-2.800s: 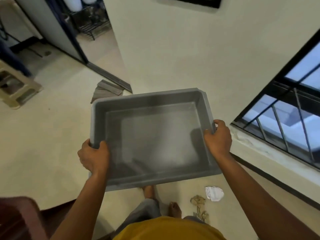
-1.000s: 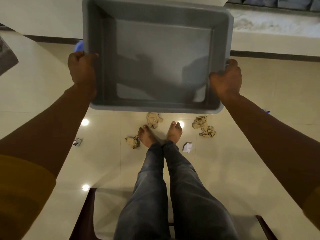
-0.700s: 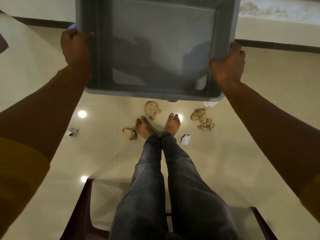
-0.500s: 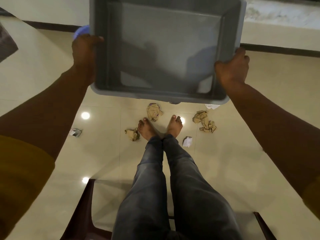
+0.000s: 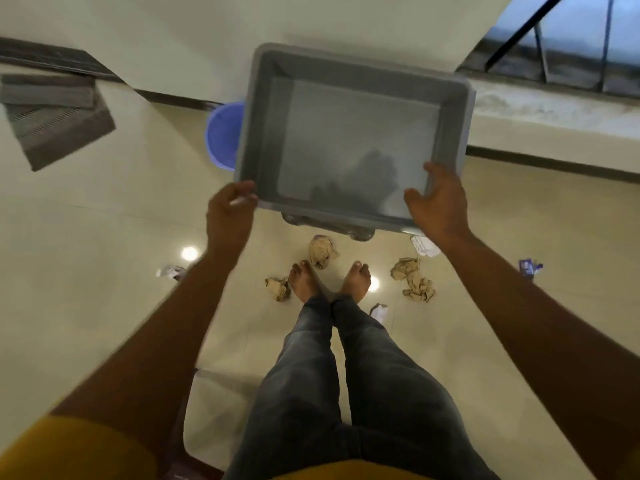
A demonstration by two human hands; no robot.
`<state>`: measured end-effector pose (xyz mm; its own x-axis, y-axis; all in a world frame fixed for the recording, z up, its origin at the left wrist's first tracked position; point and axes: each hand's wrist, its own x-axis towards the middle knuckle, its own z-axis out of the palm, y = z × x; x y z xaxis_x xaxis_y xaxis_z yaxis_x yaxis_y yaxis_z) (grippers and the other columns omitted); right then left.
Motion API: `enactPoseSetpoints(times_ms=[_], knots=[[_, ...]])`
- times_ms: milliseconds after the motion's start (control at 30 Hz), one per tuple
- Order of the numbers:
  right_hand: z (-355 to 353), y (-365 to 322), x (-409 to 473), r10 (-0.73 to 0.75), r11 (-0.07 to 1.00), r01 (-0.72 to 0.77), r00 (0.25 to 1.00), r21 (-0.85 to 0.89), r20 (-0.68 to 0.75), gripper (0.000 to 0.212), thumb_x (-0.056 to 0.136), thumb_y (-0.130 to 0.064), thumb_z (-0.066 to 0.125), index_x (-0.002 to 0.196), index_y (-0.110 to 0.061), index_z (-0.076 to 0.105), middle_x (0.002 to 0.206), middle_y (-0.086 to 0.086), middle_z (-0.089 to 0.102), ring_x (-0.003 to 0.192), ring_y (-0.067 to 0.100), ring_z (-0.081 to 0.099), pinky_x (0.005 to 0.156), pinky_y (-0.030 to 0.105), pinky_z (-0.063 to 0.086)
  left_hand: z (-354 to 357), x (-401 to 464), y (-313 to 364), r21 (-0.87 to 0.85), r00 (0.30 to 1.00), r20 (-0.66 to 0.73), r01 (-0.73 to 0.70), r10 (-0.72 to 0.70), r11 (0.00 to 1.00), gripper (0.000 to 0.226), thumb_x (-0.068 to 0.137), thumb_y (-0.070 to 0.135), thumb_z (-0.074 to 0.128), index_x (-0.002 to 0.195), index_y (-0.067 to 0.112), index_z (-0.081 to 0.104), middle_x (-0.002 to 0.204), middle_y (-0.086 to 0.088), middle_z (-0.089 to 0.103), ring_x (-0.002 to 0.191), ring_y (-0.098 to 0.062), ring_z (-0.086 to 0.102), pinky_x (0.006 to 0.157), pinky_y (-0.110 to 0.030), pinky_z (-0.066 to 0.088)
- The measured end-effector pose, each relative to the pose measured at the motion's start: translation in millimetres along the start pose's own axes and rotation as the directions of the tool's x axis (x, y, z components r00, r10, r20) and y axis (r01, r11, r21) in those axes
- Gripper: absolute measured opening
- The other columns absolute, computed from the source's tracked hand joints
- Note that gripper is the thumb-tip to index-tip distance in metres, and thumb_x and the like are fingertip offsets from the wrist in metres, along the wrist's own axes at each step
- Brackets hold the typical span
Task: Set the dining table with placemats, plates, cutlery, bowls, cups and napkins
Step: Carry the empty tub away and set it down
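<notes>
While the grey plastic tub (image 5: 353, 140) sits low in front of the person, near the wall, it covers most of a blue basin (image 5: 223, 135) behind its left side. Crumpled brown paper (image 5: 322, 251) lies on the tiled floor (image 5: 104, 220) around the bare feet, with white scraps (image 5: 424, 245) and a small purple wrapper (image 5: 530, 266) further right. A grey ribbed mat (image 5: 52, 116) lies far left; a barred window (image 5: 571, 39) is cut off at the upper right.

Something glossy (shape unclear) shows under the tub's near edge. Whether the tub rests on the floor cannot be told.

The left hand (image 5: 230, 213) is blurred, its loosely bent fingers at the near left corner, holding nothing. The right hand (image 5: 438, 206) is spread, its fingers (image 5: 433, 171) straight against the near right rim, not gripping.
</notes>
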<state>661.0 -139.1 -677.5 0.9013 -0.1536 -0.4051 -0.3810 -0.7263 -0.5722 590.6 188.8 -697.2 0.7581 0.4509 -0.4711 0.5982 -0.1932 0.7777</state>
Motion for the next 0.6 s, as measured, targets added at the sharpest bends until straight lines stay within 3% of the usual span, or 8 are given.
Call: enactPoseSetpoints(times_ms=[100, 267, 500, 600], knots=[[-6.6, -26.2, -40.3, -0.098, 0.993, 0.087, 0.985, 0.08, 0.139, 0.037, 0.098, -0.019, 0.066, 0.134, -0.014, 0.063, 0.126, 0.003, 0.067, 0.11, 0.015, 0.063, 0.098, 0.034, 0.053, -17.3, -73.1, 3.7, -0.084, 0.996, 0.058, 0.077, -0.072, 0.994, 0.024, 0.09, 0.015, 0.066, 0.107, 0.028, 0.076, 0.106, -0.002, 0.078, 0.098, -0.03, 0.074, 0.086, -0.04, 0.056], [-3.5, -68.5, -97.4, -0.285, 0.958, 0.263, 0.911, 0.113, 0.297, 0.025, 0.099, -0.021, 0.064, 0.122, -0.018, 0.074, 0.113, -0.006, 0.074, 0.101, 0.007, 0.068, 0.087, 0.014, 0.049, -42.1, -168.5, 5.0, -0.168, 0.99, 0.026, 0.139, -0.136, 0.976, 0.022, 0.102, 0.007, 0.058, 0.113, 0.017, 0.075, 0.098, -0.001, 0.079, 0.091, -0.017, 0.076, 0.075, -0.021, 0.058], [34.9, -119.5, -139.0, -0.378, 0.92, 0.378, 0.777, 0.106, 0.504, 0.023, 0.097, -0.024, 0.065, 0.118, -0.025, 0.075, 0.109, -0.012, 0.074, 0.098, 0.003, 0.069, 0.091, 0.03, 0.059, -96.2, -210.2, -17.0, -0.235, 0.966, -0.092, 0.215, -0.242, 0.948, 0.023, 0.105, 0.009, 0.056, 0.113, 0.017, 0.075, 0.096, 0.001, 0.08, 0.089, -0.017, 0.076, 0.084, -0.035, 0.061], [60.6, -143.9, -149.1, -0.394, 0.898, 0.435, 0.728, 0.067, 0.561, 0.025, 0.097, -0.025, 0.063, 0.119, -0.024, 0.074, 0.109, -0.01, 0.075, 0.097, 0.004, 0.069, 0.09, 0.028, 0.059, -127.6, -209.7, -32.9, -0.278, 0.947, -0.152, 0.233, -0.282, 0.932, 0.022, 0.105, 0.012, 0.056, 0.112, 0.021, 0.075, 0.098, 0.001, 0.08, 0.092, -0.017, 0.076, 0.087, -0.036, 0.061]])
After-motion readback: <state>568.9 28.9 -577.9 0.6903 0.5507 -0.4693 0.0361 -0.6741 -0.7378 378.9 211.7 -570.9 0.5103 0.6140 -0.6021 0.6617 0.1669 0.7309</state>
